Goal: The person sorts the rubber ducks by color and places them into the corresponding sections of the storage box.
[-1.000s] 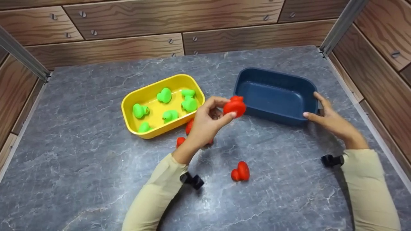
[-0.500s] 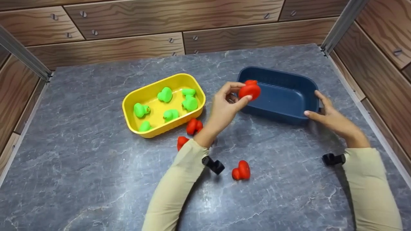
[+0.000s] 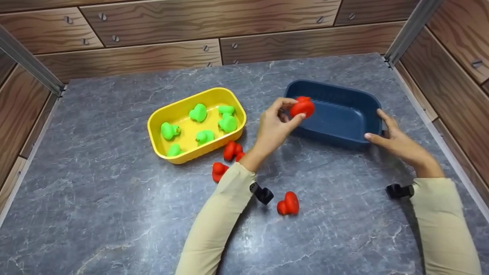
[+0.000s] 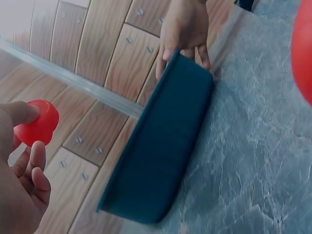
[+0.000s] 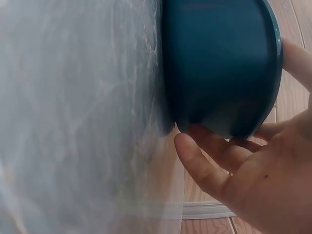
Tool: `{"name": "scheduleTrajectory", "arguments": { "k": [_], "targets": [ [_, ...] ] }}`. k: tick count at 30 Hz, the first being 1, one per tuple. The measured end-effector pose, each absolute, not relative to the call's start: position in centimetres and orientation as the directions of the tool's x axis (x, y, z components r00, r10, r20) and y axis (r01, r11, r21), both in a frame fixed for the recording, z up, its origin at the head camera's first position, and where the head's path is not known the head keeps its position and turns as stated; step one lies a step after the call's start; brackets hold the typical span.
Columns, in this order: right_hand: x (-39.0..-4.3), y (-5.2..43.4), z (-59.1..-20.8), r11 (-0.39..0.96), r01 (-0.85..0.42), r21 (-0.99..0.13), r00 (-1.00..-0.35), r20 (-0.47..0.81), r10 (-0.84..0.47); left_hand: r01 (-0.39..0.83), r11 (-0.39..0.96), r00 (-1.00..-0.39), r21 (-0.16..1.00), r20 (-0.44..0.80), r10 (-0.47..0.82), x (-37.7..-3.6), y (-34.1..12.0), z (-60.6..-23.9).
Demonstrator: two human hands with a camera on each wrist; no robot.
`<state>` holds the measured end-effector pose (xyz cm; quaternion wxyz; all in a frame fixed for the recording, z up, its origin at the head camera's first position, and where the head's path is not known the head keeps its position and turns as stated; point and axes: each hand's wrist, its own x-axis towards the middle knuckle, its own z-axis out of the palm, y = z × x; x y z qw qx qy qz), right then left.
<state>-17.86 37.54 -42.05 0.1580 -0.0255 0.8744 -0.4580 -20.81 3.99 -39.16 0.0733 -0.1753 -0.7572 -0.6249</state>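
Observation:
My left hand (image 3: 276, 124) pinches a red toy duck (image 3: 302, 108) between thumb and fingers, above the left end of a dark blue bin (image 3: 334, 139). In the left wrist view, the duck (image 4: 43, 122) shows raised higher than the bin's rim. My right hand (image 3: 401, 143) grips the bin's right end, its thumb on the rim. Seen from the right wrist, several of its fingers (image 5: 207, 170) lie against the bin's end wall (image 5: 219, 73). Nearer the front, another red duck (image 3: 289, 203) lies on the grey marbled tabletop (image 3: 126, 214).
A yellow bin (image 3: 187, 156) with several green ducks (image 3: 198, 113) in it stands left of the left hand. By its front side lie red ducks (image 3: 231, 150), one partly hidden by the left wrist. Wood-patterned walls (image 3: 252, 23) enclose the back and sides.
My left hand has carried the red duck right and farther back, from beside the blue bin to over its left end. The right hand has stayed on the bin.

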Motion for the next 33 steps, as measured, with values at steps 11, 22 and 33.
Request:
{"name": "scheduleTrajectory", "arguments": {
  "k": [11,22,33],
  "targets": [
    [-18.0,37.7,-42.2,0.606,0.097,-0.790,-0.944,-0.267,-0.196,0.245,0.292,-0.969,0.924,0.228,0.092,-22.7,4.2,-40.5],
    [-17.9,37.7,-42.4,0.568,0.094,-0.818,-0.947,-0.249,-0.201,0.187,0.542,-0.982,0.819,0.159,0.100,-23.2,4.8,-39.7],
    [-18.0,37.7,-42.4,0.560,0.081,-0.825,-0.954,-0.227,-0.196,0.204,0.565,-0.979,0.799,0.173,0.109,-23.4,5.2,-39.4]
  ]
}}
